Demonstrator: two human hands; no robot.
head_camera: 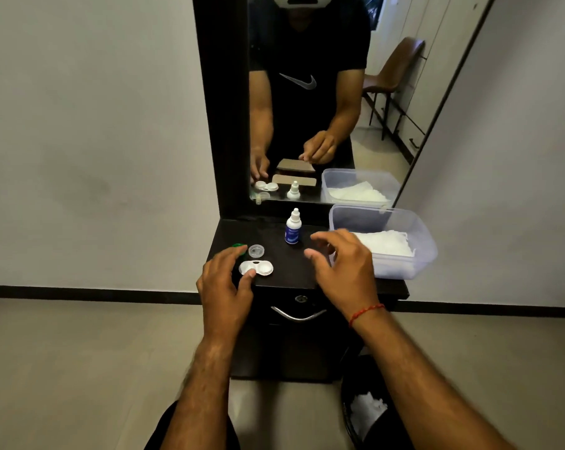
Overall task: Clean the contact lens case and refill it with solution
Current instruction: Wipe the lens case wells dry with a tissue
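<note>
We pin the open lens case (256, 267) on the table (294, 271) with left hand (224, 284) fingertips, caps (256, 251) beside it, while right hand (339, 271), spread and empty, hovers near the solution bottle (293, 227).

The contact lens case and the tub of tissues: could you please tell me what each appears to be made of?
The contact lens case looks like translucent whitish moulded plastic with a smooth, slightly glossy finish: light catches its two round wells. The tub appears to be clear, faintly frosted thin plastic, since the white tissues inside show through its wall. Both are probably plastic, though the exact type cannot be told.
</note>
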